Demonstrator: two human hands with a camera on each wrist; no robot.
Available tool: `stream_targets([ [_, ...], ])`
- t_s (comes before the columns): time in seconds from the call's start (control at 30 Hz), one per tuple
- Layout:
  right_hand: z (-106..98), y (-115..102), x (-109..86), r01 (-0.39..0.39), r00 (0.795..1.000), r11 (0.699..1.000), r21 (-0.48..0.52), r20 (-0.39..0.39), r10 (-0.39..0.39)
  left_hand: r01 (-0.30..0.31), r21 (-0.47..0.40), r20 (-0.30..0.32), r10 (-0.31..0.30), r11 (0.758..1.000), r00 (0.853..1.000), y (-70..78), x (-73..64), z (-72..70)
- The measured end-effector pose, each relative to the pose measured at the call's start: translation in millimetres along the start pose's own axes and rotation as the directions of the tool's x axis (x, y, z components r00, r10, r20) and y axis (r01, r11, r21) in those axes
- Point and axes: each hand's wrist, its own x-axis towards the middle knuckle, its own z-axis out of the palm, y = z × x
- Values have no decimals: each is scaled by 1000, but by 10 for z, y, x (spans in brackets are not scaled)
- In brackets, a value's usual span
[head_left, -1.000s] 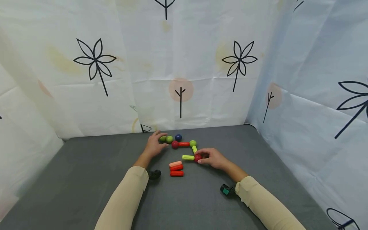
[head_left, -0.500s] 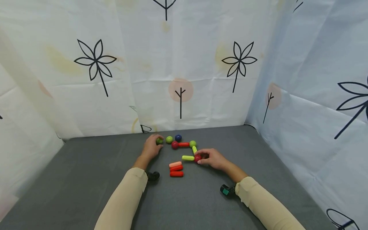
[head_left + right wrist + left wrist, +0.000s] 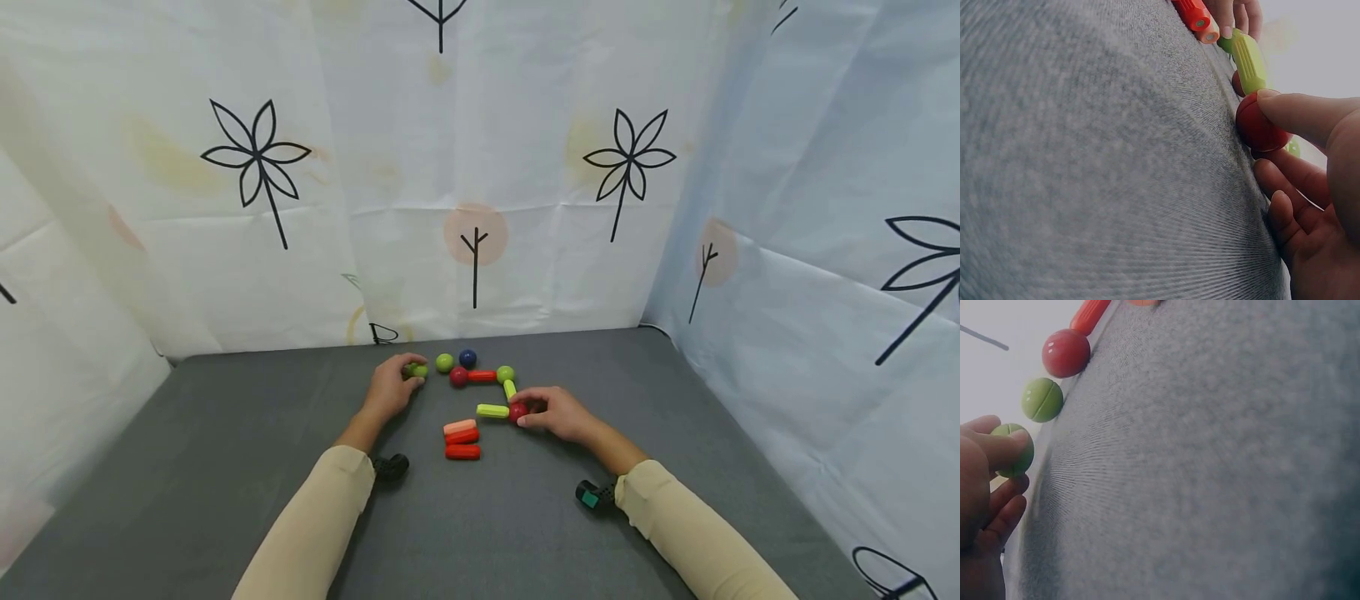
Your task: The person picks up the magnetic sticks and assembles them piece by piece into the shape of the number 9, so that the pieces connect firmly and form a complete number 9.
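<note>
My left hand [image 3: 388,388] pinches a green ball [image 3: 1022,456] between thumb and fingers at the far side of the table. A second green ball [image 3: 445,362] lies just right of it, apart from the fingers. My right hand [image 3: 557,414] holds a red ball [image 3: 1259,128], thumb on one side and fingers on the other. From that ball one yellow-green stick [image 3: 492,411] points left. Another yellow-green stick [image 3: 510,390] leads up to a green ball [image 3: 506,374], which a red stick [image 3: 482,376] links to a red ball [image 3: 458,377].
Two red sticks, the nearer one [image 3: 462,452] and the farther one [image 3: 461,437], lie with a salmon-pink stick [image 3: 460,426] between my forearms. A dark blue ball [image 3: 468,358] sits behind the chain. Printed cloth [image 3: 540,275] hangs along the table's far edge.
My left hand has drawn a green ball leftward, away from the other green ball, and its forearm has shifted slightly left. The right hand stays on the red ball.
</note>
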Motion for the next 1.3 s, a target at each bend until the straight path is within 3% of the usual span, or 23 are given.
stream_targets([
  [0.33, -2, -1, -3, 3, 1000, 1000, 5, 3, -3, 4, -121, -8, -5, 993, 1000, 31, -79, -29],
  [0.67, -9, -3, -4, 6, 1000, 1000, -15, 9, -6, 34, -194, 37, -27, 980, 999, 200, -146, -27],
  [1.07, -5, -13, -2, 14, 1000, 1000, -5, 8, -13, 25, -227, 134, 6, 974, 991, 396, -264, 33],
  [1.3, -4, -35, -8, 11, 1000, 1000, -10, 3, -11, -6, -253, 222, 64, 967, 973, 466, -315, 124],
])
